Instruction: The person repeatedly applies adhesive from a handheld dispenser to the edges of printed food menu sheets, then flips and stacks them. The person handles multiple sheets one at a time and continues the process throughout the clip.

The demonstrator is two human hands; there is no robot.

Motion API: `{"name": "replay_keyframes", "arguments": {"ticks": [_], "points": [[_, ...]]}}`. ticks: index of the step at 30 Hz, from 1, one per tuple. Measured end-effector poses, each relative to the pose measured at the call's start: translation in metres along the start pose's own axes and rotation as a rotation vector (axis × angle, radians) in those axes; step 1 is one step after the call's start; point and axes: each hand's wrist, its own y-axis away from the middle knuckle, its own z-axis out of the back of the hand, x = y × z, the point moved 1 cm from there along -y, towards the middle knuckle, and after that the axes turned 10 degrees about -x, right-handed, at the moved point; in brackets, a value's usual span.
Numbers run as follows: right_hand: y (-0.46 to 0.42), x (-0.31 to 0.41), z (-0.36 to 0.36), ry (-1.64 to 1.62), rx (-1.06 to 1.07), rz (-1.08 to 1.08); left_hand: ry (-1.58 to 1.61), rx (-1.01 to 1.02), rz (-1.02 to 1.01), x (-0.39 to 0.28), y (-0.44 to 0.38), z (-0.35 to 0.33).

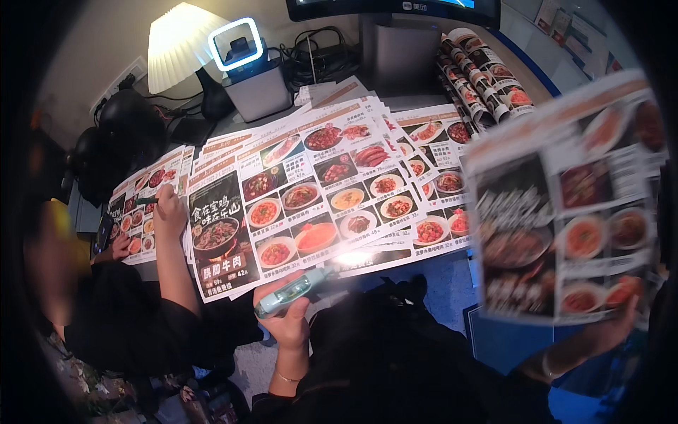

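My left hand [288, 320] holds a translucent green correction-tape or glue-tape dispenser [292, 291] just over the front edge of the table. In front of it lies an overlapping stack of printed menu sheets [296, 191] with food pictures, fanned out to the right. At the far right my right hand [614, 323] grips the lower edge of a raised menu sheet [572, 212]; the sheet is blurred and hides part of the fingers.
A co-worker at the left holds a green pen [146, 201] over other menu sheets [145, 233]. Behind stand a pleated lamp [183, 42], a grey device with a lit square ring [259, 90], cables, and a monitor on its stand [402, 58]. Rolled printed sheets [476, 79] lie at the back right.
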Motion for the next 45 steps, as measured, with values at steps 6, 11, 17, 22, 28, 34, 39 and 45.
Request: {"name": "replay_keyframes", "arguments": {"ticks": [6, 11, 17, 22, 28, 34, 39, 45], "points": [[-0.004, 0.07, -0.102, -0.37, 0.569, 0.214, 0.094, -0.184, -0.122, -0.019, -0.004, 0.007], [0.093, 0.126, -0.2, -0.061, 1.063, 0.352, 0.073, -0.298, -0.173, -0.029, 0.0, 0.022], [0.164, 0.075, -0.229, -0.1, 1.388, 0.605, -0.026, -0.221, -0.121, -0.026, 0.006, 0.014], [0.158, 0.06, -0.239, -0.116, 1.532, 0.589, -0.15, -0.196, -0.073, -0.013, -0.003, -0.002], [0.141, 0.048, -0.238, -0.037, 1.606, 0.397, -0.17, -0.037, 0.043, -0.005, -0.018, -0.014], [0.116, 0.036, -0.263, 0.112, 1.432, 0.379, -0.231, 0.091, 0.085, 0.0, -0.036, -0.048], [0.16, 0.012, -0.289, 0.043, 1.501, 0.489, -0.373, 0.279, -0.009, 0.002, -0.044, -0.093], [0.151, 0.0, -0.304, -0.267, 1.564, 0.549, -0.473, 0.455, 0.113, 0.008, -0.05, -0.117]]}}
